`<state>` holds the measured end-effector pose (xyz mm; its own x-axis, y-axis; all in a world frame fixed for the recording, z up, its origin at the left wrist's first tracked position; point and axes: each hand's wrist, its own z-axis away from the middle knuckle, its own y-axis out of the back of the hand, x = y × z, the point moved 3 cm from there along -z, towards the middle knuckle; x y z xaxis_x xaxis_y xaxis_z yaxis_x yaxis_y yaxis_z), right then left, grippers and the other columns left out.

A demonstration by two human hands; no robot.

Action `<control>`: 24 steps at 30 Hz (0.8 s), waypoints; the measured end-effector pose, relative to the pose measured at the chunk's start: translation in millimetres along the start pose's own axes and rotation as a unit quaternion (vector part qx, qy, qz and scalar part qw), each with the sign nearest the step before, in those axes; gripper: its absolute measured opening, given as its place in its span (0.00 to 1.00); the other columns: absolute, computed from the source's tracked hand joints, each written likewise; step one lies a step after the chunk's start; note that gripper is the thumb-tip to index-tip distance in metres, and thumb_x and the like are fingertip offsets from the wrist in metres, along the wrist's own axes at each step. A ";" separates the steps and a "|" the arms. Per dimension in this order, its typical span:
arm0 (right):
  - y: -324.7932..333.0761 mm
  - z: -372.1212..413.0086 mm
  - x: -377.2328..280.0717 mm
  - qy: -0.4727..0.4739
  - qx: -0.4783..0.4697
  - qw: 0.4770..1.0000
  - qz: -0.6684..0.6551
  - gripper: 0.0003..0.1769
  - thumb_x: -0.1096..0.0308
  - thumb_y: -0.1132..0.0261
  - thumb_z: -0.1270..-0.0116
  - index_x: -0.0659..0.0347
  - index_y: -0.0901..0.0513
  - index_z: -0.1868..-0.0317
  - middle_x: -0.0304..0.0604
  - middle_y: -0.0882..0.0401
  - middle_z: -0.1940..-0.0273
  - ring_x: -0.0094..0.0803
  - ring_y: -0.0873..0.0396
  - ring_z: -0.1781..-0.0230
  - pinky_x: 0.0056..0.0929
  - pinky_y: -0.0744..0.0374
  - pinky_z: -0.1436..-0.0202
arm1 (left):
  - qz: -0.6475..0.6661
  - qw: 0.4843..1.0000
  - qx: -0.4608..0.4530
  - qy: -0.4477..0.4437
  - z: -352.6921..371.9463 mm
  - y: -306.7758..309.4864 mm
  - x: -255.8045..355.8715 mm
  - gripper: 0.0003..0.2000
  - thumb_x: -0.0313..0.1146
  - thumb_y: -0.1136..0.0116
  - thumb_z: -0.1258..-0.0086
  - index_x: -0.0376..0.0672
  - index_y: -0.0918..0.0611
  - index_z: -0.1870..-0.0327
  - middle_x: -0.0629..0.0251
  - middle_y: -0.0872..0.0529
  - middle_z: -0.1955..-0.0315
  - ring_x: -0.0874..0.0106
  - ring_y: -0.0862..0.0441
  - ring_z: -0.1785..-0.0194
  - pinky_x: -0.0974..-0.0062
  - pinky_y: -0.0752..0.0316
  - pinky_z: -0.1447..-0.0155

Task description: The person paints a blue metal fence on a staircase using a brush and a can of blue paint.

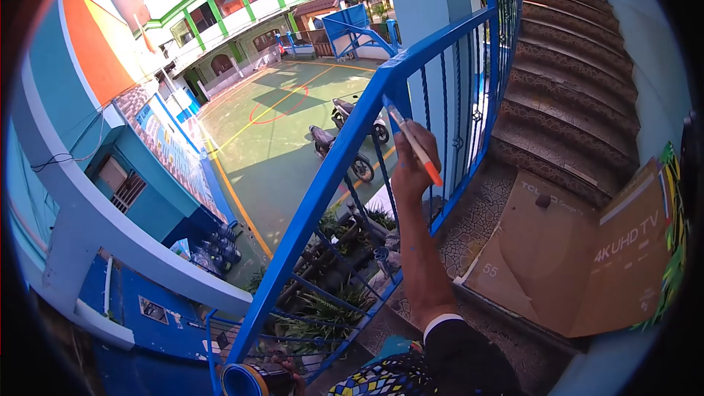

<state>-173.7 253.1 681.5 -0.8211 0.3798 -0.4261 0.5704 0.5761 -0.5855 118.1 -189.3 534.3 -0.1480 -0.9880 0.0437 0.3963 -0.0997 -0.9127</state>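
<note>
My right hand [415, 160] is closed around a paintbrush [411, 136] with a pale handle and an orange end. Its blue-coated bristles touch the blue metal railing [323, 176] just below the corner of the top rail. Low in the view, my left hand [295, 378] is mostly hidden, its fingers against the side of a paint can [246, 381]. Blue paint shows around the can's rim, and its inside is only partly visible. Twisted bars hang below the top rail beside my right forearm.
Brown stairs [565, 95] climb at the right. A flattened TV carton [543, 249] lies on the landing and leans against the wall. Beyond the railing are plants [330, 308], two parked motorcycles [341, 150] and a green court [249, 154] at a lower level.
</note>
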 end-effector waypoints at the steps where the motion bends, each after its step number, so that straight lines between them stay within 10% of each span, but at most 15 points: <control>1: -5.4 11.2 -12.4 0.029 -0.080 0.995 0.049 0.14 0.80 0.24 0.29 0.66 0.10 0.44 0.51 0.10 0.43 0.42 0.11 0.40 0.38 0.12 0.37 | -0.002 1.000 0.003 -0.001 -1.9 -7.9 -8.5 0.31 0.58 0.35 0.24 0.54 0.20 0.24 0.59 0.20 0.23 0.51 0.27 0.20 0.36 0.29 0.22; 9: 23.7 76.6 -87.5 -0.047 -0.420 0.899 -0.110 0.16 0.79 0.19 0.37 0.63 0.08 0.49 0.51 0.08 0.50 0.47 0.08 0.47 0.42 0.10 0.43 | -0.008 1.000 0.013 -0.014 -4.7 -49.0 -52.0 0.31 0.58 0.36 0.24 0.54 0.19 0.24 0.59 0.20 0.24 0.51 0.27 0.21 0.37 0.28 0.23; 15: 11.8 -76.8 25.8 -0.198 -0.094 0.971 -0.094 0.13 0.75 0.24 0.24 0.68 0.10 0.42 0.45 0.08 0.49 0.27 0.11 0.50 0.29 0.14 0.45 | -0.004 1.000 0.005 -0.009 1.2 -60.2 -63.8 0.31 0.58 0.36 0.24 0.54 0.19 0.25 0.59 0.20 0.24 0.51 0.27 0.21 0.37 0.28 0.23; 18: 15.7 -129.1 24.6 -0.081 0.038 0.995 -0.036 0.12 0.74 0.25 0.22 0.70 0.10 0.43 0.48 0.09 0.48 0.31 0.10 0.50 0.31 0.13 0.44 | -0.001 1.000 0.000 -0.011 4.8 -59.8 -65.5 0.31 0.58 0.36 0.24 0.54 0.19 0.25 0.59 0.20 0.24 0.51 0.27 0.21 0.37 0.28 0.23; 24: -1.9 -35.4 -1.0 0.061 -0.193 0.977 0.074 0.14 0.80 0.20 0.33 0.65 0.10 0.48 0.51 0.09 0.47 0.45 0.10 0.44 0.37 0.11 0.40 | 0.005 1.000 -0.004 -0.004 5.5 -59.2 -71.2 0.31 0.59 0.36 0.24 0.54 0.18 0.25 0.59 0.19 0.24 0.51 0.26 0.21 0.37 0.28 0.23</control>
<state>-174.8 277.2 707.5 -0.7397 0.5495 -0.3884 0.6518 0.7287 -0.2103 110.1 -113.8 587.4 -0.1373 -0.9898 0.0375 0.3911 -0.0889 -0.9160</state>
